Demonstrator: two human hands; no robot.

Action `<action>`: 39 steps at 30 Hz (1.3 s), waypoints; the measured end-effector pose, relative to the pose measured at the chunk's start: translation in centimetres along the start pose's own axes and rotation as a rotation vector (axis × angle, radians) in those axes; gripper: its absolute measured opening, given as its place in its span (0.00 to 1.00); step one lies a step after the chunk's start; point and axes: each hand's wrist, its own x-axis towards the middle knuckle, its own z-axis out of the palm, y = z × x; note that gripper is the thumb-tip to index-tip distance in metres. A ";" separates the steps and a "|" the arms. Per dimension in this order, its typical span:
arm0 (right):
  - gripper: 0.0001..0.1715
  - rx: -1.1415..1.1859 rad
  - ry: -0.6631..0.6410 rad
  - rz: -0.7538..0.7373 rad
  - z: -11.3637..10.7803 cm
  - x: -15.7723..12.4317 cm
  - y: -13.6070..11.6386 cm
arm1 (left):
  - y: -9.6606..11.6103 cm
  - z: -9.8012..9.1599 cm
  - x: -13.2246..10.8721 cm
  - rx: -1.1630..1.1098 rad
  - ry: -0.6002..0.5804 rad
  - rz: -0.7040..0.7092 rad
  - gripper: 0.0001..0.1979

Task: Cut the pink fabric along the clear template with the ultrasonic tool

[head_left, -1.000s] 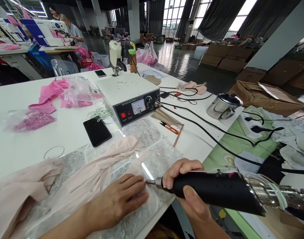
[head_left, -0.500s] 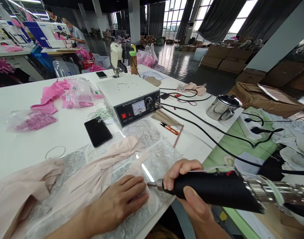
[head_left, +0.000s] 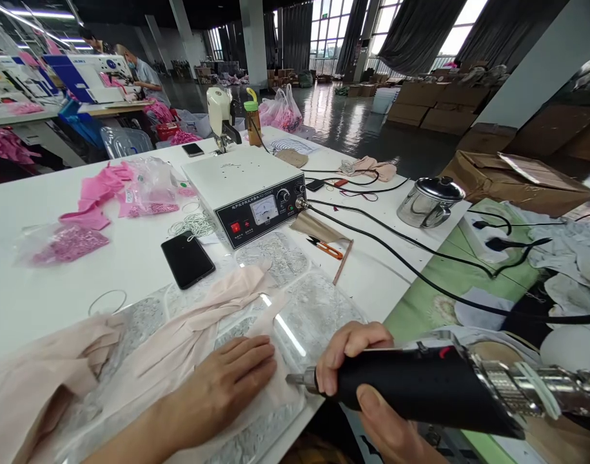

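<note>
My left hand [head_left: 227, 383] lies palm down with its fingers stretched flat on thin pale pink fabric [head_left: 270, 386]. That fabric covers part of a clear sheet over a grey marbled surface [head_left: 318, 303]. Wrapped round the black handle of a handheld ultrasonic welder [head_left: 401, 383], my right hand [head_left: 360, 367] holds the tool nearly level. Its metal tip points left, close to my left fingertips and over the fabric's right edge; whether it touches the cloth I cannot tell. More pale pink fabric [head_left: 48, 361] is bunched at the left.
A control box with a dial [head_left: 260, 212] stands mid-table, its black cable [head_left: 396, 248] running right. Near it lie a black phone [head_left: 187, 260], orange thread snips [head_left: 326, 248] and bagged pink pieces [head_left: 152, 183]. A metal mug [head_left: 430, 203] stands near the right edge.
My left hand has shifted slightly left, widening the space between its fingertips and the welder tip. The tip sits a little lower, and the whole view has shifted slightly.
</note>
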 end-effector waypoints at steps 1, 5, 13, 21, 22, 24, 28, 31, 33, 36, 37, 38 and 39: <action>0.10 -0.003 -0.001 0.001 0.0 0.0 -0.1 | -0.1 0.1 -0.2 0.001 -0.002 -0.009 0.15; 0.10 -0.013 -0.010 0.003 -0.1 0.1 -0.4 | -0.4 0.5 -0.8 -0.006 -0.034 -0.033 0.15; 0.09 -0.025 0.019 -0.023 0.3 1.1 -0.3 | -0.4 0.7 -0.9 -0.008 -0.046 -0.036 0.16; 0.08 0.042 0.075 -0.060 0.8 2.9 1.4 | -0.2 -0.1 -0.1 0.000 -0.027 -0.023 0.15; 0.08 0.037 0.078 -0.060 0.8 2.9 1.4 | -0.2 -0.2 0.0 0.003 -0.029 -0.019 0.15; 0.09 0.033 0.077 -0.058 0.9 3.0 1.5 | -0.1 -0.4 0.1 0.012 -0.028 -0.017 0.15; 0.09 0.030 0.067 -0.053 0.9 3.0 1.5 | -0.1 -0.4 0.2 0.020 -0.012 -0.016 0.14; 0.08 0.034 0.055 -0.045 0.8 3.1 1.6 | -0.1 -0.3 0.1 0.020 -0.013 -0.007 0.15; 0.08 0.042 0.041 -0.047 0.8 3.2 1.8 | -0.2 -0.2 0.1 0.019 -0.010 -0.008 0.15; 0.07 0.034 0.009 -0.057 0.7 3.3 2.0 | -0.1 -0.3 0.2 0.021 -0.001 -0.010 0.15; 0.07 0.027 -0.002 -0.058 0.6 3.3 2.0 | 0.0 -0.3 0.2 0.023 -0.003 -0.010 0.15; 0.07 0.021 -0.013 -0.060 0.5 3.2 1.9 | 0.3 -0.4 0.3 0.024 -0.009 -0.011 0.15; 0.07 0.015 -0.024 -0.056 0.4 3.0 1.6 | 0.6 -0.5 0.4 0.022 -0.019 -0.012 0.15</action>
